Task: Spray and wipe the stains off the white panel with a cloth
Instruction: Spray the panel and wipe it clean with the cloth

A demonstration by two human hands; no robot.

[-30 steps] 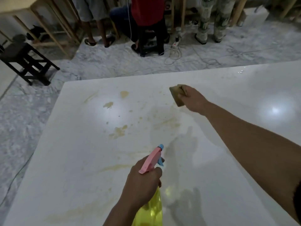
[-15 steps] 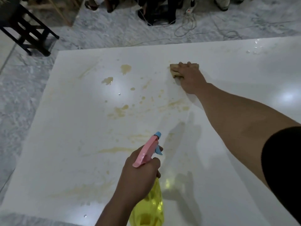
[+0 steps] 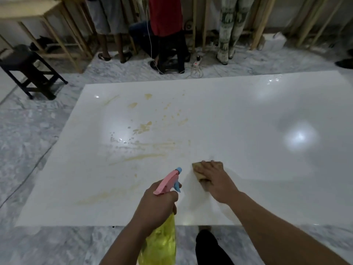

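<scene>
2 hands: right hand (image 3: 215,180) presses cloth (image 3: 198,170); left hand (image 3: 158,205) grips bottle (image 3: 162,243).

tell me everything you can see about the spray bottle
The spray bottle has a translucent yellow body that looks like plastic, a pink spray head and a light blue nozzle tip and trigger. The left hand grips its neck, holding it above the near edge of the white panel, nozzle aimed away toward the stains. Its base is out of view.

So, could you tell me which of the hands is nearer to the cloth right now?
Right. The right hand presses flat on the cloth on the white panel; the left hand grips the spray bottle beside it, not touching.
</scene>
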